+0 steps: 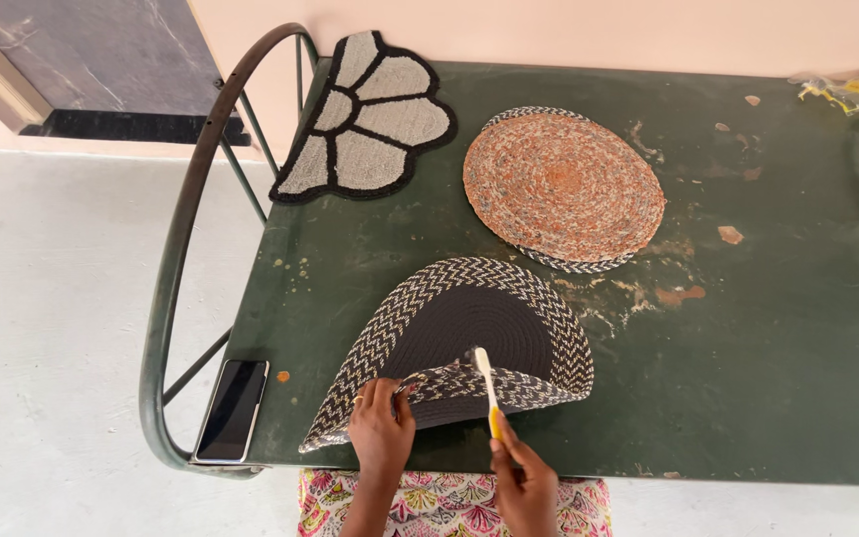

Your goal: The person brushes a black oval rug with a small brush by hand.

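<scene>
— Hands at the bottom centre, what do they hold?

— Left hand (pixel 382 430) has its fingers closed on the folded-up near edge of the dark mat (pixel 469 333). Right hand (pixel 524 482) grips a toothbrush (pixel 487 388), its head touching that fold.

— And elsewhere on the green table (pixel 768 378)?

— Round orange mat (pixel 564 184) upper centre, flower mat (pixel 370 114) upper left, phone (pixel 234 410) lower left.

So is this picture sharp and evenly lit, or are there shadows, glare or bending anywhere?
Head view: soft, even light, no hard shadows; the dark braided oval mat and both hands are sharp; the black phone screen shows slight sheen; the curved metal rail and worn green tabletop edges bow somewhat, suggesting wide-lens distortion.
</scene>
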